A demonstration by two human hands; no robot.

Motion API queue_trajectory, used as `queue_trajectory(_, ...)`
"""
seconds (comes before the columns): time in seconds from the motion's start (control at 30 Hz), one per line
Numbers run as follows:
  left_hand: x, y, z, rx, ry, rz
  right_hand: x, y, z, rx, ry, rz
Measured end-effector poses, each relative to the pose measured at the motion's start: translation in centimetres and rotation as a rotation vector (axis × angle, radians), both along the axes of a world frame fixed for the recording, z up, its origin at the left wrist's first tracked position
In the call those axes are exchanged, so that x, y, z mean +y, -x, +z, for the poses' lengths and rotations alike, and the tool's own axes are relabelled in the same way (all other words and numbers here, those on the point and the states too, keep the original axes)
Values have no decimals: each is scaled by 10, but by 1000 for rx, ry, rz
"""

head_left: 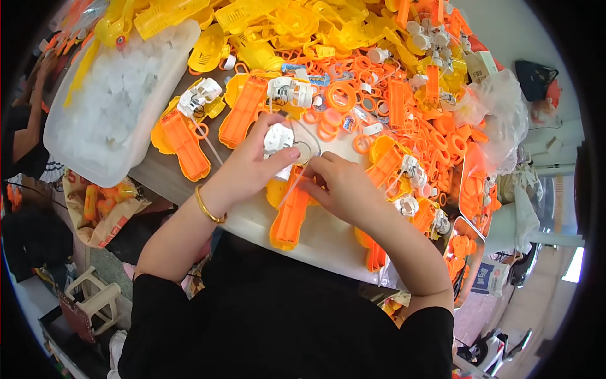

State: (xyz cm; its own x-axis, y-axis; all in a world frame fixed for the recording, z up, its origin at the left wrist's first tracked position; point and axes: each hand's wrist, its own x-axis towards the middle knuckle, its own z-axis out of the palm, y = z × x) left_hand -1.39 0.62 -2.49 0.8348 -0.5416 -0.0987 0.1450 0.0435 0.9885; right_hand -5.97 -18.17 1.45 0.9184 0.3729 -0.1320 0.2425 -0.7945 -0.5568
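Note:
A white plastic mechanism (276,140) with thin wires is gripped between the thumb and fingers of my left hand (249,161). Close beside it, my right hand (344,186) is closed in a pinch. A dark thin wire (317,140) loops from the mechanism toward those fingertips, but what they pinch is too small to make out. A pale narrow tube (291,187) slants down past the right fingers. Below both hands lies an orange and yellow toy body (290,221), its orange handle toward me. Its upper part is partly hidden by my hands.
Similar toy bodies with white mechanisms lie left (186,145) and right (385,165). A translucent tub (126,142) of whitish pieces stands at left. Yellow shells (278,22) and orange parts (442,136) pile up beyond. A tray (456,278) of orange pieces sits right.

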Motion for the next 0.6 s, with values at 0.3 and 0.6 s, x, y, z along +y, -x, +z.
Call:
queue_trajectory(0.3,27,18,2,249,155,-30,-1,16,22,131,-12,-32)
queue_trajectory(0.6,38,17,4,186,165,45,5,-7,19,40,142,217)
